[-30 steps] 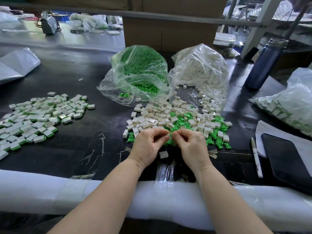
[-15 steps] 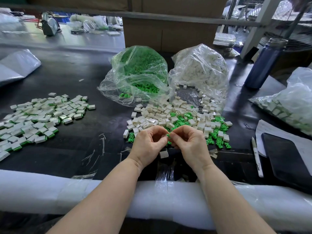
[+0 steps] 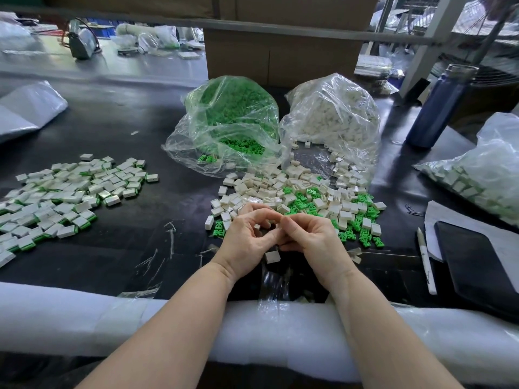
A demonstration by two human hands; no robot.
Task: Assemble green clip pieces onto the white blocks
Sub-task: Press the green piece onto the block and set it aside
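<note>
My left hand (image 3: pixel 245 238) and my right hand (image 3: pixel 313 238) meet fingertip to fingertip just above the table's front. The left fingers curl round a small white block (image 3: pixel 257 226). My right thumb and forefinger pinch against it; the green clip they hold is hidden by the fingers. One white block (image 3: pixel 272 256) lies on the table under the hands. Behind them spreads a loose heap of white blocks (image 3: pixel 269 189) mixed with green clips (image 3: pixel 302 200). A spread of assembled blocks (image 3: pixel 64 197) covers the left.
Open plastic bags of green clips (image 3: pixel 233 122) and white blocks (image 3: pixel 331 119) stand behind the heap. On the right are a blue bottle (image 3: pixel 441 105), another bag of blocks (image 3: pixel 483 169), a pen (image 3: pixel 427 259) and a black tablet (image 3: pixel 477 265). White foam padding (image 3: pixel 84 318) lines the front edge.
The fingertips have closed tighter together. The green clip seen between them earlier is now covered, and the left fingers have curled further.
</note>
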